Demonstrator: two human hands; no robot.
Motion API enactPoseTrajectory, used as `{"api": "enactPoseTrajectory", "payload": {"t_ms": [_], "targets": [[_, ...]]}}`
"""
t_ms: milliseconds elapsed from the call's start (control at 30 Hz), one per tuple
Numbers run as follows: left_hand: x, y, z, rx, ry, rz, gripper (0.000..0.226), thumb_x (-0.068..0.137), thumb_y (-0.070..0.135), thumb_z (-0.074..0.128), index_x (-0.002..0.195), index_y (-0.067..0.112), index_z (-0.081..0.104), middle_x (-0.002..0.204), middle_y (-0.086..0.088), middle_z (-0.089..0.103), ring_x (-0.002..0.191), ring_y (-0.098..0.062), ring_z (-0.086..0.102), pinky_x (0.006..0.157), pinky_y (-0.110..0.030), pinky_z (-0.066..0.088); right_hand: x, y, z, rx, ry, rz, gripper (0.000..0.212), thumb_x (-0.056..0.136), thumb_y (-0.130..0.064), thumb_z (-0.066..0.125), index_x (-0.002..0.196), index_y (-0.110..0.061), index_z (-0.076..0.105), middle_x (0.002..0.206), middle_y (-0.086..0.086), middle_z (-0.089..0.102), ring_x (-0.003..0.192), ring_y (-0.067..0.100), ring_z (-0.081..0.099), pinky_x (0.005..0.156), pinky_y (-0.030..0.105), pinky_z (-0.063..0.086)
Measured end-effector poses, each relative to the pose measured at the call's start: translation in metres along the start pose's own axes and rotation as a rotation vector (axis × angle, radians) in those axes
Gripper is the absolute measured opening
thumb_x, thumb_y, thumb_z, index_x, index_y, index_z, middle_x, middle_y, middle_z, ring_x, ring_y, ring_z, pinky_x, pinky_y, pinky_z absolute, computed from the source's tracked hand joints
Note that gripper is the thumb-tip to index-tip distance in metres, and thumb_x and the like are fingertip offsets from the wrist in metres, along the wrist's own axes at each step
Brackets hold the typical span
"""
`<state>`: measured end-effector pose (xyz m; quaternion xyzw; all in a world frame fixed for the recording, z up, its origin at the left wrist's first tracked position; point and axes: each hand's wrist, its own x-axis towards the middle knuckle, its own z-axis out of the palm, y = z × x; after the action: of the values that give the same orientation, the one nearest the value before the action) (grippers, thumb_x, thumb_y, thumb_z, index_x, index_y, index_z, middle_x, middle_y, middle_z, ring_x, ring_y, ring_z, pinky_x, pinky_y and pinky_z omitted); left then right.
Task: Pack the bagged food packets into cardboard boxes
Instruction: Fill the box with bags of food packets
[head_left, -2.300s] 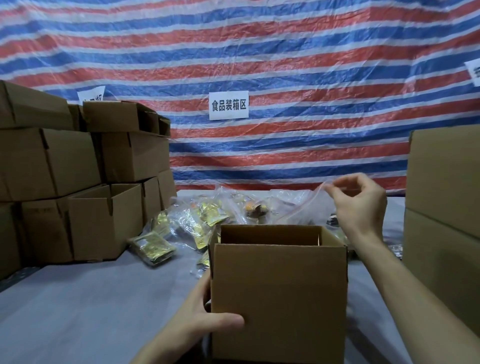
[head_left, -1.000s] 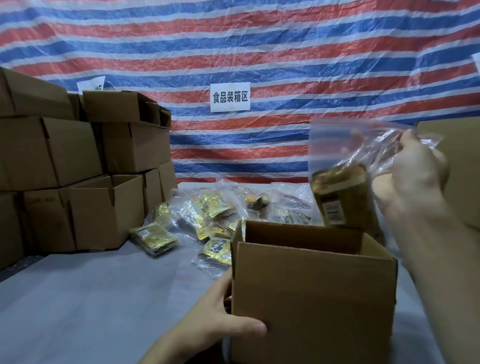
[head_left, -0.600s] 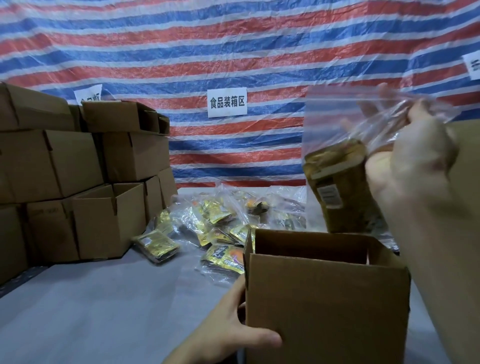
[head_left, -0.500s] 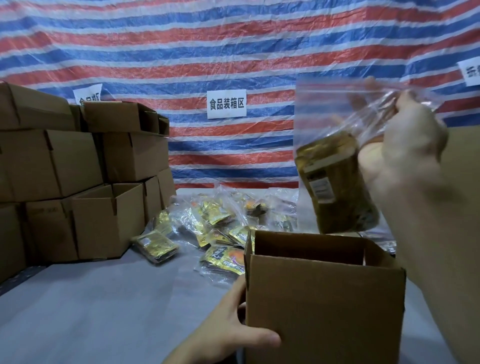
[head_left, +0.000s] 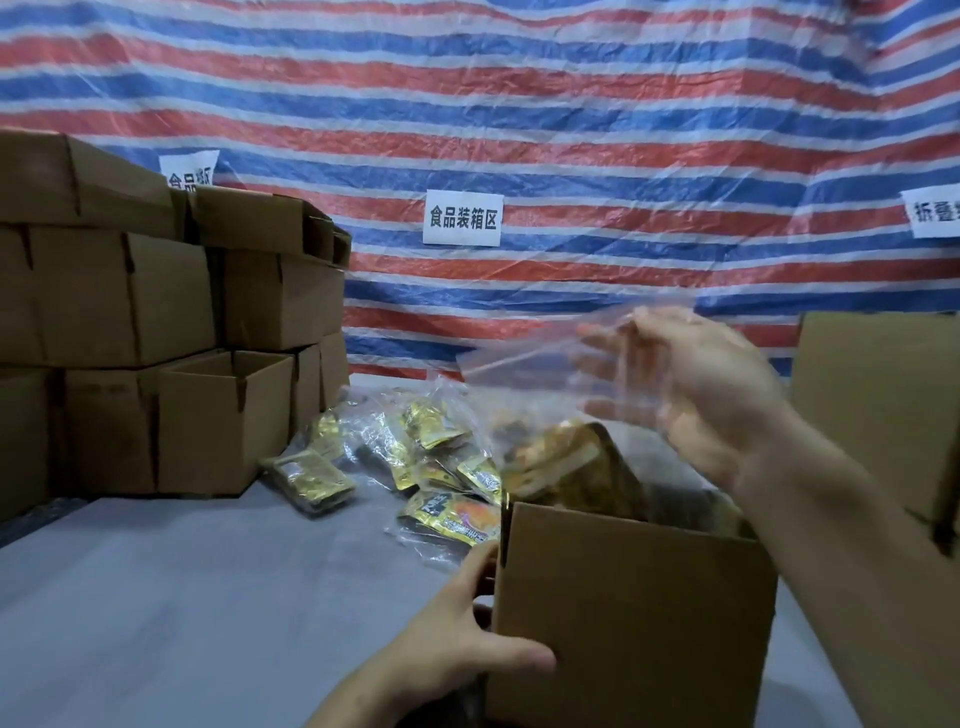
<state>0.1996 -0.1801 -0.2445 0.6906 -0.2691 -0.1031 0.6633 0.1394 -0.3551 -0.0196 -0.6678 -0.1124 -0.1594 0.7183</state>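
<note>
Nearest the camera, the left hand (head_left: 457, 644) clasps the near left corner of an open cardboard box (head_left: 631, 618), thumb laid across the front panel and fingers round the side. The box stands upright on a grey table (head_left: 182, 597). A clear plastic bag (head_left: 561, 395) holding a yellow-brown food packet (head_left: 576, 470) leans out of the box's open top, its lower end down inside and its upper part sticking up above the rim. The right hand (head_left: 696, 384) is over the box with fingers spread and blurred, just behind the bag's clear upper part; whether it still touches the plastic cannot be told, though the fingers are not closed on it.

Beyond the box, a loose pile of bagged packets (head_left: 426, 457) lies on the table, yellow wrappers showing through clear plastic. To the left stands a stack of cardboard boxes (head_left: 156, 322), the lowest front one open at the top. More brown cartons (head_left: 883, 410) rise at the right edge. Behind everything hangs a red, white and blue striped tarp (head_left: 519, 104) carrying a white sign (head_left: 463, 218) with Chinese characters
</note>
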Motion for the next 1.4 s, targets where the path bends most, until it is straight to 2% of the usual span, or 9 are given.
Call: {"api": "enactPoseTrajectory", "payload": {"t_ms": [100,200,367,567,800,1000,1200,1300,1400], "targets": [[-0.001,0.002,-0.003,0.063,0.090,0.029,0.095,0.051,0.049,0.100,0.132,0.056,0.049,0.130,0.001,0.067,0.116,-0.016,0.068,0.092,-0.028,0.056,-0.002,0.031,-0.030,-0.577,-0.271,0.068,0.020,0.101,-0.029,0.057,0.093,-0.020,0.073,0.090,-0.001,0.078,0.085,0.018,0.076,0.067,0.033,0.063],[0.000,0.002,-0.007,0.105,0.107,0.032,0.107,0.049,0.054,0.099,0.140,0.050,0.042,0.132,0.004,0.065,0.120,-0.014,0.065,0.100,-0.033,0.054,0.003,0.031,-0.041,-0.753,-0.298,0.092,0.021,0.101,-0.029,0.057,0.092,-0.018,0.072,0.087,0.000,0.078,0.080,0.016,0.076,0.068,0.029,0.059],[0.000,-0.001,-0.011,0.102,0.122,0.015,0.108,0.052,0.041,0.099,0.143,0.039,0.041,0.131,0.003,0.067,0.119,-0.014,0.066,0.093,-0.028,0.055,0.019,0.020,-0.065,-0.665,-0.288,0.072,0.025,0.098,-0.032,0.055,0.100,-0.012,0.070,0.092,0.004,0.079,0.084,0.019,0.076,0.072,0.036,0.056],[0.002,-0.005,-0.014,0.115,0.126,0.047,0.088,0.058,0.026,0.097,0.132,0.042,0.053,0.128,0.004,0.069,0.118,-0.014,0.067,0.091,-0.025,0.055,0.037,0.034,-0.095,-0.388,-0.655,0.155,0.029,0.084,-0.043,0.071,0.094,-0.016,0.070,0.109,0.021,0.073,0.102,0.041,0.071,0.074,0.039,0.061],[0.001,-0.008,-0.015,0.206,0.130,0.063,0.098,0.055,0.022,0.091,0.140,0.041,0.046,0.126,0.008,0.069,0.117,-0.010,0.065,0.092,-0.023,0.052,0.046,0.046,-0.112,-0.157,-0.895,0.181,0.030,0.090,-0.033,0.074,0.100,-0.006,0.065,0.114,0.030,0.068,0.102,0.054,0.067,0.079,0.051,0.061],[-0.003,-0.003,-0.011,0.279,0.202,0.137,0.097,0.052,0.027,0.094,0.137,0.023,0.049,0.125,0.008,0.069,0.118,-0.008,0.064,0.089,-0.014,0.049,0.041,0.041,-0.107,-0.458,-0.643,0.223,0.021,0.090,-0.028,0.065,0.088,-0.009,0.074,0.100,0.021,0.074,0.083,0.040,0.074,0.058,0.037,0.061],[-0.002,-0.005,-0.013,0.306,0.271,0.157,0.088,0.047,0.036,0.096,0.124,0.047,0.055,0.125,0.014,0.067,0.118,-0.004,0.062,0.092,-0.012,0.046,0.037,0.045,-0.094,-0.888,-0.405,0.235,0.017,0.096,-0.015,0.067,0.088,-0.004,0.075,0.070,0.017,0.072,0.048,0.018,0.066,0.041,0.021,0.048],[-0.001,-0.006,-0.014,0.291,0.267,0.148,0.094,0.046,0.035,0.097,0.129,0.043,0.053,0.126,0.014,0.066,0.119,-0.005,0.062,0.093,-0.013,0.047,0.036,0.047,-0.082,-1.045,-0.344,0.202,0.014,0.093,-0.017,0.071,0.084,-0.009,0.077,0.070,0.011,0.074,0.043,0.011,0.057,0.042,0.021,0.045],[-0.002,-0.005,-0.013,0.255,0.261,0.121,0.100,0.047,0.028,0.096,0.135,0.033,0.049,0.122,0.016,0.067,0.115,-0.005,0.064,0.089,-0.014,0.051,0.031,0.046,-0.069,-1.137,-0.292,0.145,0.008,0.084,-0.021,0.081,0.088,-0.016,0.076,0.080,0.005,0.075,0.065,0.012,0.069,0.061,0.028,0.058]]}}
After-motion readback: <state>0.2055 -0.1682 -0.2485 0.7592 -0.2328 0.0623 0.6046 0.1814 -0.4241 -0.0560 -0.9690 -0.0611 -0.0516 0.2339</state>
